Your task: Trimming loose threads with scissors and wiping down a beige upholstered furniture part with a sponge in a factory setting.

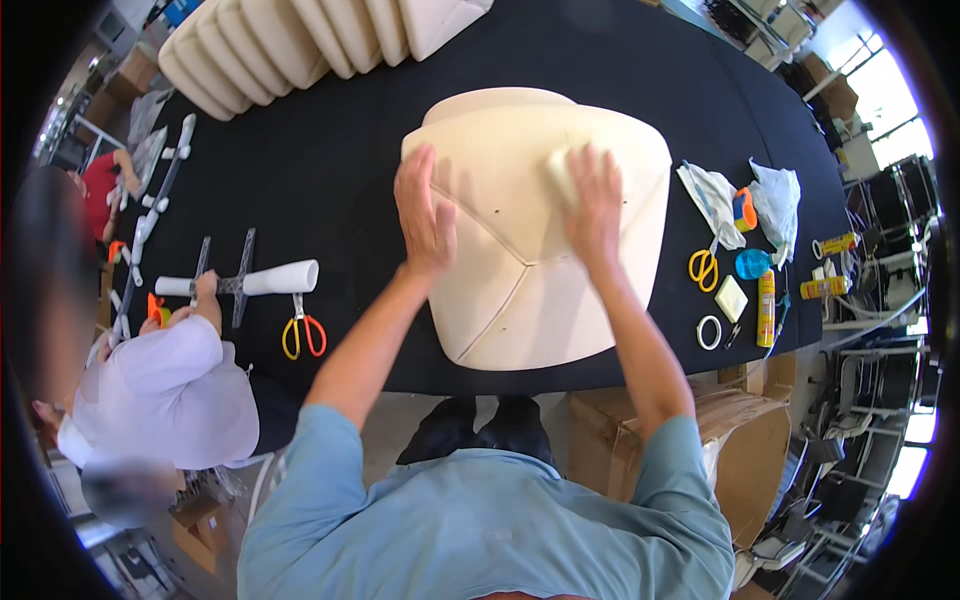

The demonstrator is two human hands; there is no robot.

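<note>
A: Head view, workshop: black surface (330,170), cream foam cushion (540,230) near its front edge.

B: Hands?

A: Left hand (425,215) flat, fingers spread, on the cushion; right hand (592,200) presses a pale pad (558,172) there. Cushion bare, apparently mid-work.

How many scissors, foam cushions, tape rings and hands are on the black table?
Scissors: 2, one pair left, one pair right
Big foam cushion: 1
Tape ring: 1
Person's hands on the cushion: 2, left hand, right hand
Total: 6
</note>
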